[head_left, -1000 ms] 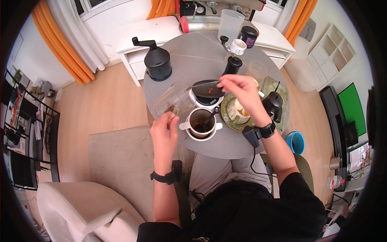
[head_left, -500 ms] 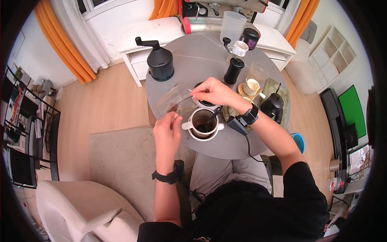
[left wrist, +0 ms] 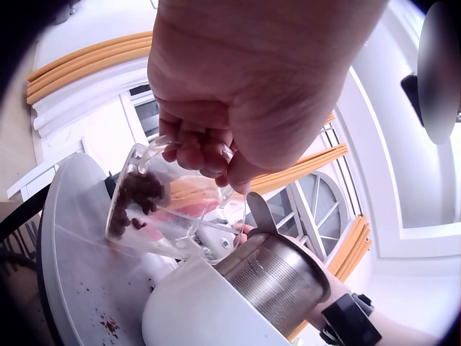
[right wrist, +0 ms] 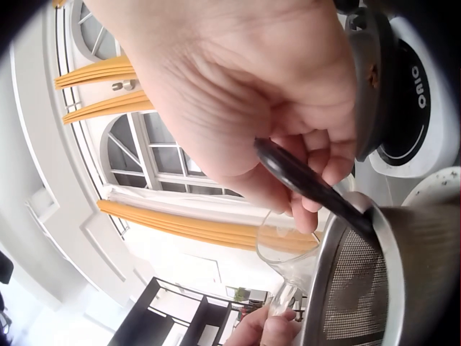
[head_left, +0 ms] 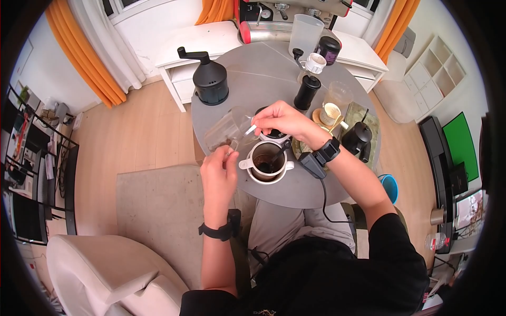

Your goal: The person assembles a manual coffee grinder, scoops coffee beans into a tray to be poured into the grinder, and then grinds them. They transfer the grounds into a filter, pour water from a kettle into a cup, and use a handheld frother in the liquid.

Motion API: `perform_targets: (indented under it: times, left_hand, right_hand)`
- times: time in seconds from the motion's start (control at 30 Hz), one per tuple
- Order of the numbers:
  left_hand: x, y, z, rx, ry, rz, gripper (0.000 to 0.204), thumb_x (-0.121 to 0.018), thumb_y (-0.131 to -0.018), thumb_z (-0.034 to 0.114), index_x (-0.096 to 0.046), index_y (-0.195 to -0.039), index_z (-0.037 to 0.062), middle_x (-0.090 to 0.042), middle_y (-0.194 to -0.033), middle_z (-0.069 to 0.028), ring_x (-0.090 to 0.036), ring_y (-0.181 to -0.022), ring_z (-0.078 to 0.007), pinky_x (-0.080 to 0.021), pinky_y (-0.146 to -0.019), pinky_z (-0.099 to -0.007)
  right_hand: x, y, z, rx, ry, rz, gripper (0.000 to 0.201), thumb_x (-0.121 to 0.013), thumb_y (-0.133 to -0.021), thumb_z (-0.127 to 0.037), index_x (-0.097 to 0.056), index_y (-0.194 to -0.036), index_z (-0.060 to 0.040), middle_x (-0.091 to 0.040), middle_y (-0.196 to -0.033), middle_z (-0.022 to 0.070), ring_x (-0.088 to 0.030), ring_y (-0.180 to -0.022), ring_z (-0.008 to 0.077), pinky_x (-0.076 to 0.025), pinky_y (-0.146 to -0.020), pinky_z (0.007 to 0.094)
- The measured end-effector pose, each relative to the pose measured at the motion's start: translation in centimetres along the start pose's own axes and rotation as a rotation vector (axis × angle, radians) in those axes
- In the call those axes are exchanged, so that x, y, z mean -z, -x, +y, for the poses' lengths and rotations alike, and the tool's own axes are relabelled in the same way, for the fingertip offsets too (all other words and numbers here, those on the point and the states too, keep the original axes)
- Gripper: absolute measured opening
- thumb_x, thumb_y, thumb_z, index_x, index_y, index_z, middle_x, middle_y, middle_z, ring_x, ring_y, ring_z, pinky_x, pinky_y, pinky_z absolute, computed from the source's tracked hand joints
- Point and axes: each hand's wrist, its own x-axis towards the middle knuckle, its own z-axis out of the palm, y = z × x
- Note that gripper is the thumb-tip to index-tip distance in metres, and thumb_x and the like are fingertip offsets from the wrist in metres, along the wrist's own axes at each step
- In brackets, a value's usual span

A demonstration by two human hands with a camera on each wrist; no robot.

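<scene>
My left hand (head_left: 217,174) grips the handle of a clear glass pitcher (head_left: 224,126), which is tipped on its side with its mouth toward my right hand (head_left: 284,120). Dark brown pieces (left wrist: 137,198) lie at the pitcher's bottom end. At the pitcher's mouth, my right fingers pinch a thin, shiny utensil handle (head_left: 251,129); its other end is unclear. Below both hands, a metal mesh strainer (left wrist: 277,277) sits in a white mug (left wrist: 194,310). A black-handled spoon (right wrist: 310,180) leans in the strainer over dark contents.
Behind the mug is a white scale (right wrist: 432,130) bearing a dark dish (right wrist: 374,94). A black hand grinder (head_left: 210,84) stands at the table's left, a black cylinder (head_left: 307,94) farther back. To the right are a cup (head_left: 331,112) and a small black kettle (head_left: 357,137).
My right hand has moved left from over the scale to the pitcher's mouth with the utensil. Over the last half second, its handle has turned and shows brighter. The left hand barely moved.
</scene>
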Motion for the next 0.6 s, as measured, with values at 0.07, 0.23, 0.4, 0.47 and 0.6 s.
perform_targets:
  times: [0.07, 0.23, 0.4, 0.47, 0.6]
  left_hand:
    - [0.0, 0.0, 0.0, 0.01, 0.007, -0.002, 0.013, -0.073, -0.089, 0.007, -0.068, -0.097, -0.0011, -0.068, -0.076, -0.0177, -0.064, -0.07, -0.0351, -0.05, -0.069, -0.0422]
    - [0.1, 0.0, 0.1, 0.012, 0.009, -0.003, 0.013, -0.073, -0.089, 0.008, -0.068, -0.098, -0.0013, -0.069, -0.077, -0.0177, -0.065, -0.07, -0.0346, -0.051, -0.07, -0.0412]
    - [0.1, 0.1, -0.1, -0.025, -0.013, -0.002, 0.015, -0.072, -0.092, 0.007, -0.067, -0.1, -0.0048, -0.068, -0.076, -0.017, -0.063, -0.067, -0.0205, -0.052, -0.069, -0.0331]
    - [0.1, 0.1, 0.0, -0.02, -0.015, -0.003, 0.015, -0.072, -0.093, 0.008, -0.067, -0.1, -0.0051, -0.069, -0.076, -0.0175, -0.064, -0.067, -0.0208, -0.052, -0.069, -0.0335]
    - [0.0, 0.1, 0.1, -0.032, -0.014, -0.001, 0.016, -0.071, -0.093, 0.008, -0.067, -0.1, -0.0052, -0.069, -0.076, -0.0177, -0.064, -0.067, -0.0208, -0.052, -0.069, -0.0334]
  right_hand:
    - [-0.1, 0.0, 0.1, -0.017, -0.038, 0.012, 0.018, -0.069, -0.097, -0.011, -0.075, -0.106, 0.0035, -0.076, -0.089, 0.0093, -0.064, -0.074, 0.0088, -0.052, -0.07, 0.0219]
    - [0.6, 0.2, 0.5, 0.015, -0.292, 0.094, 0.019, -0.068, -0.097, -0.011, -0.074, -0.108, 0.0028, -0.075, -0.092, 0.0101, -0.064, -0.075, 0.0095, -0.054, -0.073, 0.0228]
    - [1.5, 1.5, -0.3, 0.03, -0.35, 0.184, 0.018, -0.067, -0.098, -0.011, -0.072, -0.108, 0.0033, -0.076, -0.092, 0.0117, -0.065, -0.075, 0.0092, -0.054, -0.073, 0.0217]
    - [2.0, 1.9, -0.3, 0.039, -0.356, 0.215, 0.018, -0.066, -0.098, -0.011, -0.072, -0.108, 0.0031, -0.076, -0.092, 0.0119, -0.066, -0.075, 0.0095, -0.055, -0.073, 0.0218]
    - [3.3, 2.9, -0.1, 0.076, -0.36, 0.258, 0.018, -0.066, -0.099, -0.011, -0.073, -0.109, 0.0025, -0.075, -0.091, 0.0105, -0.065, -0.075, 0.0107, -0.053, -0.073, 0.0234]
